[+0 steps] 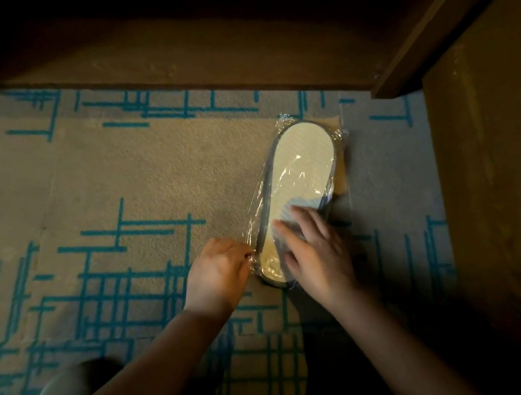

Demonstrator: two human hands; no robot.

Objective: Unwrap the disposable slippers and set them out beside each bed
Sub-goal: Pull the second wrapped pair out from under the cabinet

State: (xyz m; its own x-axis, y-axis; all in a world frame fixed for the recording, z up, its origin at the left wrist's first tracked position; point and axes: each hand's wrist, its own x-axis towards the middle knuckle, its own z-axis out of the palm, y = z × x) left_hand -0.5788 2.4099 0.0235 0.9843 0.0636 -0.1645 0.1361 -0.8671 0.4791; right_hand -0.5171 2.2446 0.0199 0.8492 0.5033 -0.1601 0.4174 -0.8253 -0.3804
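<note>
1. Beige carpet with teal line pattern [151, 178] carries everything, beside a dark wooden bed frame [184, 69]
2. Right hand [315, 252] lies flat and open, pinning the pale slippers in clear plastic wrap [302, 170] against sliding
3. Left hand [221, 270] pinches the wrap's near corner, likely to tear it

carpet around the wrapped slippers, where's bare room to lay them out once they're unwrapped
The widest bare patch is the carpet left of the wrapped slippers, bordered above by the dark wooden furniture edge. Carpet nearer the person, lower left, is also bare. It is tight on the right: only a narrow strip before the wooden panel. The left hand and right hand crowd the pack's near end.
</note>
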